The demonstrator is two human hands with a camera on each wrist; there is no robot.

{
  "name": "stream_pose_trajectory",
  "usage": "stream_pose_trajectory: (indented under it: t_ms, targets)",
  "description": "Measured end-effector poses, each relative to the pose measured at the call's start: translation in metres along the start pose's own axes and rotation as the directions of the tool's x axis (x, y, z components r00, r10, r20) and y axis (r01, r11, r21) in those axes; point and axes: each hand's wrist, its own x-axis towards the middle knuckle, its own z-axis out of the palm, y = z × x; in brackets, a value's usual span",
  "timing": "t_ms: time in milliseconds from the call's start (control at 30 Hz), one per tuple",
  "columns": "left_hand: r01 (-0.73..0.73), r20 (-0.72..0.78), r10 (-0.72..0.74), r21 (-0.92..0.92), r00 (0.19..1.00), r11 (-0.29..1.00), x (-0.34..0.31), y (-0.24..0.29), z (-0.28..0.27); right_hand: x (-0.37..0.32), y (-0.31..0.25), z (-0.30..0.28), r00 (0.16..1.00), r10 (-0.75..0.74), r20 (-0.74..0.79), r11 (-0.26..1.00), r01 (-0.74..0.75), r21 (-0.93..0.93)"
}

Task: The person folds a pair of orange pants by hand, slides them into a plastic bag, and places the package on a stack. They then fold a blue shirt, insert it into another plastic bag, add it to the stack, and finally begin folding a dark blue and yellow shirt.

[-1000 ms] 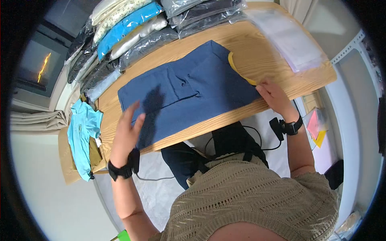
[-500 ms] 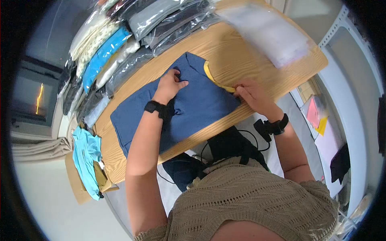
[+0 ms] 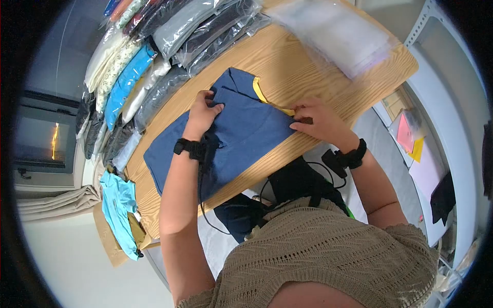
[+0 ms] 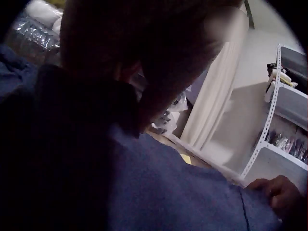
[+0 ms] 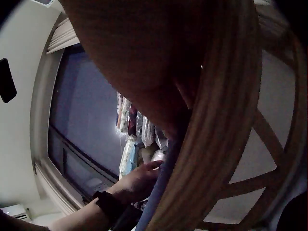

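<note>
Both hands grip the navy garment, lying folded on the wooden table: the left hand clutches a fold of cloth at the garment's 11 o'clock, the right hand pinches its edge at 3 o'clock, beside the yellow collar. Bagged clothes line the table's 10-to-12 o'clock side.

The wooden desk carries a navy garment spread flat under both grips; it reaches from the right grip, at the desk's near edge, past the left grip toward the left end; a yellow trim shows on the garment between the two grips; beyond the left grip a row of bagged clothes lies packed side by side along the far edge; well beyond the right grip a stack of clear bags lies by the far corner; bare wood shows between stack and garment.
</note>
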Motion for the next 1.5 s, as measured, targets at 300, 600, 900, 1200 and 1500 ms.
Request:
stream_pose_trajectory:
  t_ms: [300, 600, 900, 1200, 1500]
  targets:
    - [0.036, 0.224, 0.058, -0.393, 0.973, 0.919, -0.036, 0.024, -0.046, -0.001, 0.002, 0.008, 0.998, 0.028, -0.055, 0.999, -0.03, -0.042]
    - [-0.547, 0.293, 0.485, 0.189, 0.824, 0.815, -0.1, 0.026, -0.053, 0.001, 0.001, 0.004, 0.995, 0.093, 0.034, 0.996, -0.093, -0.009]
    - [-0.534, 0.33, 0.437, 0.317, 0.837, 0.783, -0.119, 0.025, -0.043, 0.002, -0.006, 0.0, 1.0, -0.022, 0.005, 0.999, 0.022, -0.034]
    - [-0.243, 0.054, 0.238, 0.164, 0.97, 0.956, -0.108, 0.001, -0.048, 0.003, -0.01, -0.001, 0.998, -0.052, -0.034, 0.998, 0.05, -0.047]
    - [-0.107, 0.107, 0.087, 0.2, 0.99, 0.974, -0.095, -0.034, -0.033, 0.003, -0.008, -0.003, 1.0, -0.005, 0.02, 0.999, 0.006, -0.045]
